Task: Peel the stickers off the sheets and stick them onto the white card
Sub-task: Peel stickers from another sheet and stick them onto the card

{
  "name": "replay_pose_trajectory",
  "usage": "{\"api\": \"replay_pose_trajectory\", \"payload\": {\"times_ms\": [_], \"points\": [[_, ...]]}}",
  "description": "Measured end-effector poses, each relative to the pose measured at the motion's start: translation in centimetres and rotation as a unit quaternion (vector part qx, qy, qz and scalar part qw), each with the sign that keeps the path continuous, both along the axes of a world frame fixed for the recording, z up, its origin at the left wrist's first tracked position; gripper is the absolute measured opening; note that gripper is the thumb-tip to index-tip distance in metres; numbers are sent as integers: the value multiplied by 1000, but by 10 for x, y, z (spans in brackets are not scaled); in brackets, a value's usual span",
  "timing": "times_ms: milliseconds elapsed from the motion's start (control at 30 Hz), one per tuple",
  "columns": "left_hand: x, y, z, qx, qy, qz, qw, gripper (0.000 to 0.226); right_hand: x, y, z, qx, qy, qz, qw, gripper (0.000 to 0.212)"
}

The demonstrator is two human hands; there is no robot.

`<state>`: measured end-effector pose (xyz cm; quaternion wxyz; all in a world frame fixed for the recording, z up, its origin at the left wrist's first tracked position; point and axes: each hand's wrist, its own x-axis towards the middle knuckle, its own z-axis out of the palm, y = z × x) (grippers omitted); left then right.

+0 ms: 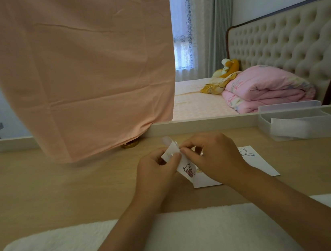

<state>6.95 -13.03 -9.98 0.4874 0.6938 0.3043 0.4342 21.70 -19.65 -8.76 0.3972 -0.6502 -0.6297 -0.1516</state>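
While the left hand (pixel 157 168) and right hand (pixel 213 157) together pinched the curled sticker sheet (pixel 184 166) over the white card's (pixel 258 165) left edge, mid-desk (pixel 64 191), we judged a hasty pull might tear the sticker, seemingly hidden between them.

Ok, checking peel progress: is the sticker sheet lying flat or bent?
Bent: left hand and right hand pinch the sticker sheet, its top end curling over.

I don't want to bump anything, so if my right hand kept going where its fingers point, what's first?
The right hand points left and pinches the sticker sheet, so that comes first; right behind it, probably the left hand.
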Motion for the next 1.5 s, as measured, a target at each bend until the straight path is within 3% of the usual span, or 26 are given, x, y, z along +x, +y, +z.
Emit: {"api": "replay_pose_trajectory", "payload": {"times_ms": [100, 367, 533, 633, 900, 1300, 1500], "points": [[0, -2, 1, -20, -14, -3, 1000, 26, -3, 0, 1, -8, 26, -11, 1000, 11], [2, -7, 1, -116, -72, -37, 990, 18, -3, 2, 0, -30, 61, -29, 997, 11], [2, -6, 1, -113, -60, -57, 990, 10, -4, 1, -4, 34, -42, -35, 998, 11], [0, -2, 2, -122, -68, -51, 989, 19, -2, 0, -5, 30, -34, -19, 999, 15], [-3, 4, -1, -66, -39, -48, 996, 16, -2, -3, 3, -23, 5, 25, 999, 17], [-7, 11, -4, 48, 38, -31, 998, 15, 9, 7, -2, -109, 189, 61, 974, 9], [-6, 9, -4, 58, 47, -16, 997, 15, 6, 5, 0, -114, 238, 50, 963, 8]]}}
